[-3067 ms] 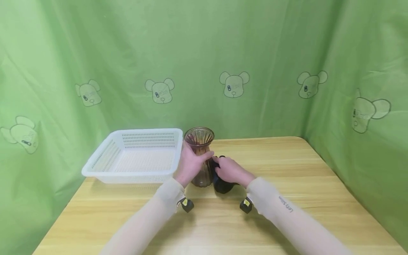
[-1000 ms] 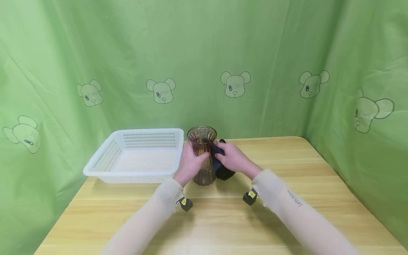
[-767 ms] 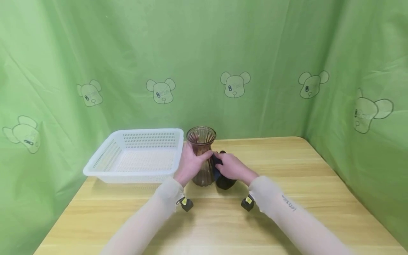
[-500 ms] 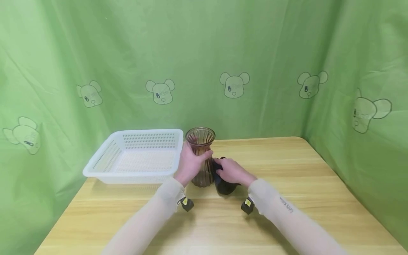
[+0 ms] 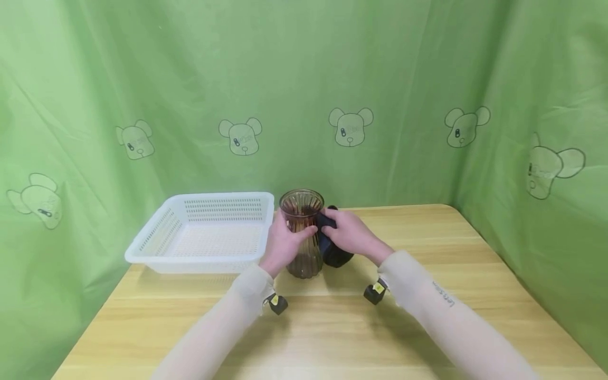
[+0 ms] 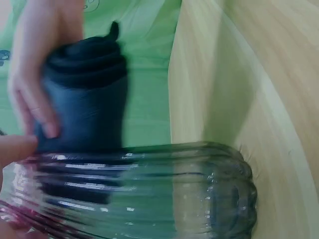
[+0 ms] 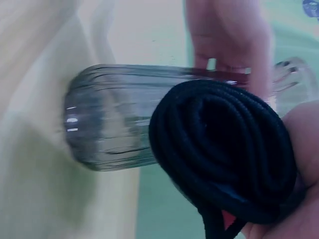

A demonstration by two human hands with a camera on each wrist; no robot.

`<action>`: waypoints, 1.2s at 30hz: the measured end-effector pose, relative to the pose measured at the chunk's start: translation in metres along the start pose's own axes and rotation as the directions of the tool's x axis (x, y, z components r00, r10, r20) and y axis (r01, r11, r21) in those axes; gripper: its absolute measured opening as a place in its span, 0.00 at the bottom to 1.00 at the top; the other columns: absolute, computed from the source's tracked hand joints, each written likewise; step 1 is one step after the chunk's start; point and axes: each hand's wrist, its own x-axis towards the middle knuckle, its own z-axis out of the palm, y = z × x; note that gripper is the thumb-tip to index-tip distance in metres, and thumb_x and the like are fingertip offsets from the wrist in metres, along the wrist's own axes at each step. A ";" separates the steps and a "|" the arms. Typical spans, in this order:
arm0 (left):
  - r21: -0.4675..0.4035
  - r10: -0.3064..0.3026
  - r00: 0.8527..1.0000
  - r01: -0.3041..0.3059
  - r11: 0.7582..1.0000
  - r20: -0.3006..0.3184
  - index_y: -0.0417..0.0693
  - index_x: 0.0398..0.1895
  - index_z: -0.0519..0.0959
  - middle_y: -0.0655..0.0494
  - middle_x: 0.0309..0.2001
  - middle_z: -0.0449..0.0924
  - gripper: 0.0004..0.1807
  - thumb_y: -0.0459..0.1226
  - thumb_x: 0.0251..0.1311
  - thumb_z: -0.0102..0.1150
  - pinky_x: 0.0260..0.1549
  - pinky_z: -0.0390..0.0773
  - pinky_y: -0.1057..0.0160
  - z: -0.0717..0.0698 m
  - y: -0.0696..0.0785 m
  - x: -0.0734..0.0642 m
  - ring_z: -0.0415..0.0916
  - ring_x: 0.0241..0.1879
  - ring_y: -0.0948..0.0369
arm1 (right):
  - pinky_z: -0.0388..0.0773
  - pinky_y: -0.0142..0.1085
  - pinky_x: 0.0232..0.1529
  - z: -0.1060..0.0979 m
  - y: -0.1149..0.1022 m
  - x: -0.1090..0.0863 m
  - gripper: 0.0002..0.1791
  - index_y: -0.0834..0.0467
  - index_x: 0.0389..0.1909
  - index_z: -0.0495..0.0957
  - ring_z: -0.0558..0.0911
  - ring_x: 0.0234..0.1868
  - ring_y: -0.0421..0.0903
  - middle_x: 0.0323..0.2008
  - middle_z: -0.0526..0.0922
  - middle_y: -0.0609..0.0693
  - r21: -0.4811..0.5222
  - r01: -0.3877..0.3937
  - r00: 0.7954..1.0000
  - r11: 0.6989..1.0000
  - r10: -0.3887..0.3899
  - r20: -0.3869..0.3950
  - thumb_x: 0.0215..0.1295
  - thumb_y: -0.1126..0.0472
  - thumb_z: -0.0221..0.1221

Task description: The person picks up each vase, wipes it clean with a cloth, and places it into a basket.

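A ribbed, brownish clear glass vase point(image 5: 305, 261) stands upright on the table, its flared rim at the top. My left hand point(image 5: 281, 244) grips its neck from the left, with the thumb across the front. In my right hand point(image 5: 350, 232) is a dark navy rolled cloth point(image 5: 336, 255), held against the vase's right side. The right wrist view shows the layered spiral end of the cloth point(image 7: 224, 149) with a small loop hanging from it. Through the glass of the vase point(image 6: 149, 191), the left wrist view shows part of the cloth's dark shape.
A white perforated plastic basket point(image 5: 197, 258) stands just left of the vase, close to my left hand. The wooden table point(image 5: 427, 311) reaches back to a green curtain point(image 5: 285, 63) printed with bear heads, which also hangs at both sides.
My right hand and the cloth go up and down along the vase's side; they are now higher than half a second ago. My left hand keeps its grip, and the vase shifts only slightly.
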 end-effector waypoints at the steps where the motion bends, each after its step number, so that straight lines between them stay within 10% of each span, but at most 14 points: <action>1: -0.002 0.007 1.000 -0.007 1.000 0.000 0.48 0.70 0.64 0.48 0.64 0.72 0.46 0.49 0.49 0.76 0.68 0.71 0.50 0.000 0.000 0.000 0.71 0.65 0.51 | 0.82 0.51 0.53 -0.002 -0.002 0.000 0.27 0.65 0.69 0.70 0.82 0.53 0.56 0.60 0.79 0.67 0.003 0.005 1.000 1.000 -0.005 -0.012 0.72 0.61 0.56; 22: 0.047 0.007 0.999 -0.005 0.999 -0.033 0.48 0.68 0.62 0.51 0.60 0.71 0.44 0.47 0.50 0.74 0.66 0.73 0.51 0.004 0.002 -0.004 0.73 0.61 0.54 | 0.82 0.49 0.52 0.053 0.031 -0.011 0.29 0.66 0.70 0.68 0.83 0.48 0.53 0.58 0.80 0.68 -0.155 -0.043 0.985 0.987 0.068 0.157 0.70 0.63 0.57; 36: 0.072 0.032 0.998 -0.028 0.997 -0.058 0.46 0.67 0.65 0.48 0.60 0.75 0.43 0.46 0.50 0.75 0.66 0.72 0.51 0.004 0.002 -0.004 0.74 0.61 0.52 | 0.81 0.51 0.52 0.010 0.006 -0.004 0.27 0.61 0.70 0.70 0.83 0.50 0.55 0.60 0.79 0.66 -0.038 -0.018 0.999 0.999 0.019 0.042 0.71 0.61 0.57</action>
